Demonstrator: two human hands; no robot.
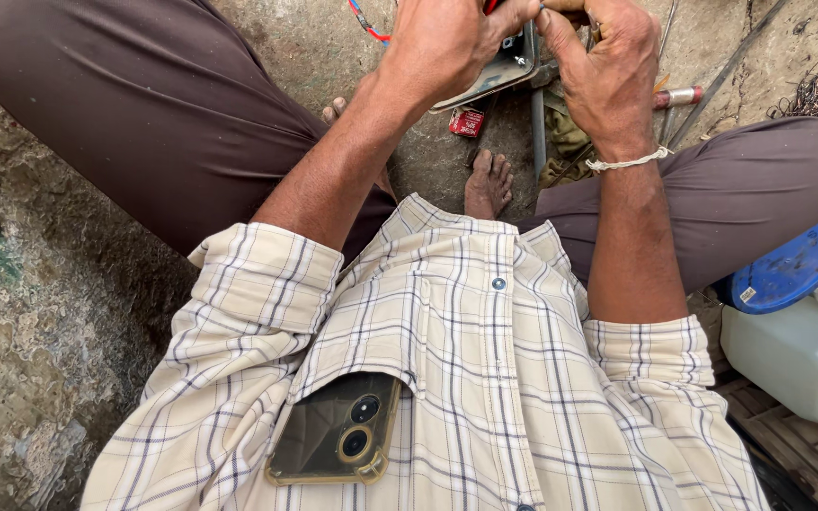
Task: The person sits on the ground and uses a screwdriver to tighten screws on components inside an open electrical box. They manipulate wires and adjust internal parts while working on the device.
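From my feed, the left hand [442, 43] is closed around a flat metal plate [489, 76], gripping it at about twelve o'clock in the view, up at the top edge. The plate is thin, grey and shiny, rectangular with rounded corners, tilted so that its lower edge slopes down toward seven o'clock; a dark cut-out shows near its upper end. The right hand [608, 71] sits just beside it at one o'clock, fingers curled and pinching something small at the plate's top, too hidden for me to tell what. A white string band [629, 161] circles that wrist. Below, at six o'clock, a phone [338, 440] rests in the checked shirt's pocket [371, 378]. A blue lid [792, 270] lies at three o'clock.
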